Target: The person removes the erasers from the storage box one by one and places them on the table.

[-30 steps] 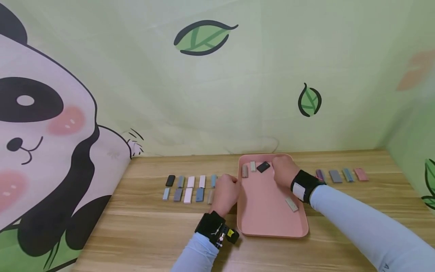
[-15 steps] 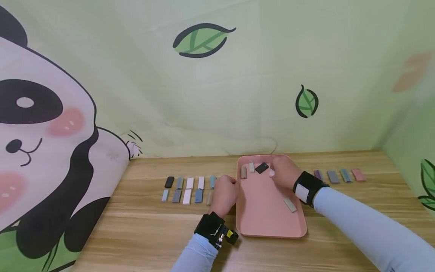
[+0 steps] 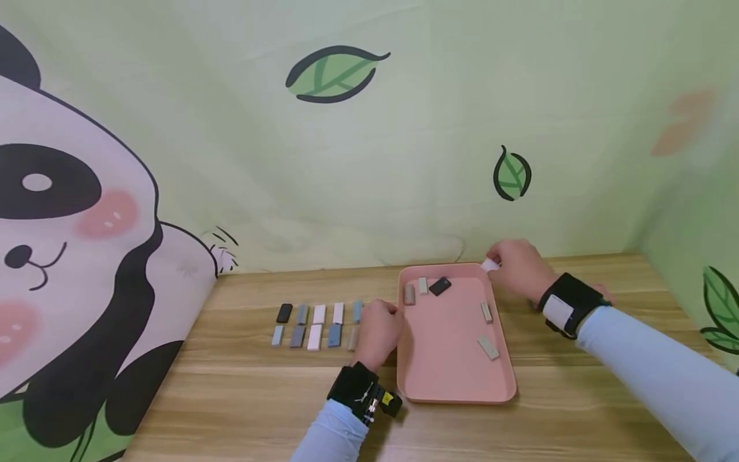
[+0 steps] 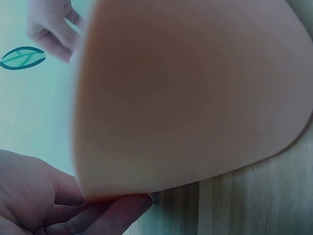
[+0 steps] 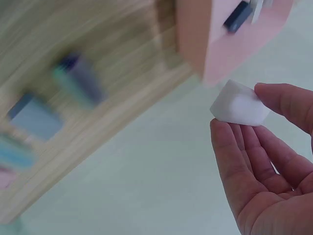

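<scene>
My left hand (image 3: 378, 330) grips the left rim of a pink tray (image 3: 450, 366). In the left wrist view its fingers (image 4: 117, 213) curl around the edge, and the tray's wall fills much of the picture. Past the tray's back right corner, my right hand (image 3: 522, 269) pinches a small white block (image 5: 239, 105) between thumb and fingertips, clear of the table. Inside the tray lie a brownish block (image 3: 409, 294), a pale grey block (image 3: 423, 285) and a black block (image 3: 440, 286) at the back. Two more greyish blocks, one narrow (image 3: 486, 312) and one tilted (image 3: 487, 348), lie towards its right side.
Left of the tray, several small blocks form two rows, among them a black one (image 3: 284, 313) and a blue one (image 3: 334, 335). Right of it stand more, blurred: a purple-green block (image 5: 78, 81) and a blue-grey block (image 5: 35, 116). A printed cloth backdrop (image 3: 358, 192) rises behind the table.
My right hand has moved right, out of the tray and past its back right corner, carrying the white block. This uncovers the narrow greyish block. The left hand keeps its hold on the rim.
</scene>
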A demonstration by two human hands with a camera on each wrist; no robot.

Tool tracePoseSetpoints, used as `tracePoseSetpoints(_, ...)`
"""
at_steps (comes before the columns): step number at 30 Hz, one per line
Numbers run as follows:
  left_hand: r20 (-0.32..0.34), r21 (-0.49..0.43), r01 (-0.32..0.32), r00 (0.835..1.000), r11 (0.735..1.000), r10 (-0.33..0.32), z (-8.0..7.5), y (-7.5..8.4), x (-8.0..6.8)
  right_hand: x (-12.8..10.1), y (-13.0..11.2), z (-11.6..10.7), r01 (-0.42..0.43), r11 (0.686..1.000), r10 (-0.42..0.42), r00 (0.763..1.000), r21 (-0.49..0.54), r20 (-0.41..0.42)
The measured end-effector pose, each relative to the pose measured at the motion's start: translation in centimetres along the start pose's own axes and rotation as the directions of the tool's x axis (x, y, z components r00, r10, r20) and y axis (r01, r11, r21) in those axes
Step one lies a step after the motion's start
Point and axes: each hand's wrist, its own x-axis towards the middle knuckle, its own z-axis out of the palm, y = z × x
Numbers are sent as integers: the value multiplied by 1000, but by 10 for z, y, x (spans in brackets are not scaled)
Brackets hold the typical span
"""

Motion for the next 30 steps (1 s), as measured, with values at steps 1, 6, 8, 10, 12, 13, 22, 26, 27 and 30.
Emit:
tracePoseSetpoints(1, -1, -1, -2, 1000, 1000, 2, 0, 0, 0, -2, 5, -5, -8, 1000, 8, 1000, -1, -8)
tracePoseSetpoints(6, -11, 17, -21, 1000, 1000, 22, 1, -2, 0, -13, 28, -29, -63, 998, 62, 997, -17, -38)
tracePoseSetpoints(8, -17, 29, -27, 999, 999, 28, 2, -3, 1, -17, 39, -36, -80, 997, 79, 995, -22, -54)
tracePoseSetpoints(10, -21, 39, -28, 999, 999, 29, 2, -3, 1, -21, 50, -41, -102, 995, 100, 993, -25, -67)
tracePoseSetpoints(12, -19, 36, -22, 1000, 999, 22, 3, -4, 2, -24, 62, -45, -126, 992, 124, 989, -21, -83)
tracePoseSetpoints(13, -18, 32, -17, 1000, 999, 18, 3, -3, 2, -27, 69, -46, -140, 990, 138, 987, -18, -87)
tracePoseSetpoints(22, -13, 13, -21, 1000, 1000, 21, 2, -1, 1, -53, 123, -63, -224, 974, 218, 967, -38, -129)
tracePoseSetpoints(26, -20, 20, -52, 998, 998, 53, 2, 0, 2, -63, 148, -65, -251, 965, 234, 954, -73, -190)
tracePoseSetpoints(27, -22, 26, -64, 998, 998, 64, 3, -1, 2, -65, 153, -65, -263, 962, 244, 949, -77, -198)
tracePoseSetpoints(30, -23, 34, -74, 997, 997, 75, 3, -1, 4, -71, 166, -63, -293, 953, 272, 940, -78, -207)
